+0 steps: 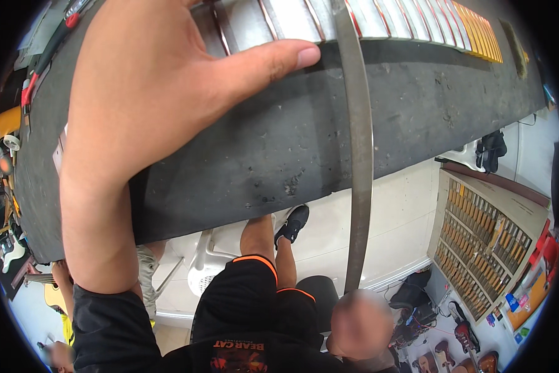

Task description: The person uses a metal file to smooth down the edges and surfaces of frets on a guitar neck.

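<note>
My left hand point(167, 68) reaches up from the lower left, thumb stretched along the near edge of a fretted guitar fingerboard point(410, 25); its other fingers are mostly out of frame or hidden. The fingerboard has silvery covering between its frets and a yellow-covered section at its right. Just right of my thumbtip a long, flat metal file point(360, 143) crosses the board, extending down past the dark worktop's point(453, 93) near edge. My right hand is not in view.
A red-handled tool point(37, 81) lies at the left. Below are a person point(261, 311), others at lower left point(62, 354), a white stool point(202, 267), a case of wooden-handled tools point(478, 242), a white guitar body point(9, 252) and more guitars point(460, 329).
</note>
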A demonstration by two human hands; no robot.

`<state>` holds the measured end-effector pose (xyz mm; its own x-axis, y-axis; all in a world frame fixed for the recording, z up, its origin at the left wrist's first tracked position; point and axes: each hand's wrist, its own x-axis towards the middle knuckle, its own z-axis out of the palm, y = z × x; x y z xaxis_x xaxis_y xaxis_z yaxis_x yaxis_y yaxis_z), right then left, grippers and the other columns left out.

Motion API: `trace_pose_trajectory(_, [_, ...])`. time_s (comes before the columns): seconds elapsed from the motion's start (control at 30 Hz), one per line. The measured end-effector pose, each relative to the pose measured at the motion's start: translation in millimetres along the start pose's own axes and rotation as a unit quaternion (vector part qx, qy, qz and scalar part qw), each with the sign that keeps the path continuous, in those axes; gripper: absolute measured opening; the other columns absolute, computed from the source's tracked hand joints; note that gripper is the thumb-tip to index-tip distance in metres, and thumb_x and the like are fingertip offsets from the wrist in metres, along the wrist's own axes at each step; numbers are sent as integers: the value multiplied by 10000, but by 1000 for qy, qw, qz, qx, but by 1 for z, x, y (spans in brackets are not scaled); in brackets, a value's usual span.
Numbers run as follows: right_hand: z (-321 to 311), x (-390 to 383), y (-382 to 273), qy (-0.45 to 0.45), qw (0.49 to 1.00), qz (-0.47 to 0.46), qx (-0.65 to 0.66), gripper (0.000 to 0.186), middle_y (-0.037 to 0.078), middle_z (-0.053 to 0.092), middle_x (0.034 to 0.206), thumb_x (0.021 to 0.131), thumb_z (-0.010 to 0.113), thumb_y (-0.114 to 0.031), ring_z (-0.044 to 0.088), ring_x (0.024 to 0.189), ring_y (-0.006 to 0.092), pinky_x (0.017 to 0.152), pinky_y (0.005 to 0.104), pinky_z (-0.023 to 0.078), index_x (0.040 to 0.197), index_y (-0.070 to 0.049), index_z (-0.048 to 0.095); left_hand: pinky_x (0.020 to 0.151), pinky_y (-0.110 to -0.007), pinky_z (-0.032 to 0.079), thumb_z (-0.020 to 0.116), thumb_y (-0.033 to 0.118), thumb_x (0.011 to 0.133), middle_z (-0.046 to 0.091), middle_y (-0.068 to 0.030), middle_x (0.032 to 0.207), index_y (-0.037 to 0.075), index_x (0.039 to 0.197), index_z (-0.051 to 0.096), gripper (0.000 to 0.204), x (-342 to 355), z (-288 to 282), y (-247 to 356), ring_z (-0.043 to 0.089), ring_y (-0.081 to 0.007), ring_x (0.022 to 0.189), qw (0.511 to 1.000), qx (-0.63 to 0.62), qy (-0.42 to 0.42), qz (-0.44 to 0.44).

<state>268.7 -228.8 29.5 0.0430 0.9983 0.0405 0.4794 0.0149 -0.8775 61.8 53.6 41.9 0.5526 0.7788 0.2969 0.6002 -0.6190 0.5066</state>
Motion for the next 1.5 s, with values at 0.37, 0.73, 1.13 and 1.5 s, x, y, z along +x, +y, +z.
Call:
trace_pose_trajectory(0.37, [-1,-11,-1,-17,998,-22,-59,493,157,628,673,786,554,33,578,518,198,487,286,478,1277,79,543,731,-271,430,928,389,560,568,-75,903,-69,1107,668,760,6,3,2,566,-156,825,1000,-1,14,-1])
trace_pose_trajectory(0.73, [4,55,-3,-19,999,-31,-39,543,144,632,718,706,632,84,617,560,213,527,280,518,1248,55,609,711,-273,453,926,361,590,599,-99,897,-78,1091,672,713,8,3,3,593,-165,809,1000,0,21,-1])
trace_pose_trajectory(1.13, [16,97,-11,11,998,-40,-37,515,141,647,722,709,611,120,612,534,197,546,262,526,1221,67,636,689,-275,479,923,330,622,633,-125,891,-88,1072,677,662,4,1,2,622,-175,791,999,11,32,-2])
trace_pose_trajectory(1.5, [7,63,-8,-10,999,-40,-34,516,160,648,734,707,623,93,600,525,212,525,285,526,1223,91,617,669,-278,502,921,302,651,664,-149,885,-97,1056,682,616,9,0,8,649,-184,775,999,16,38,-14])
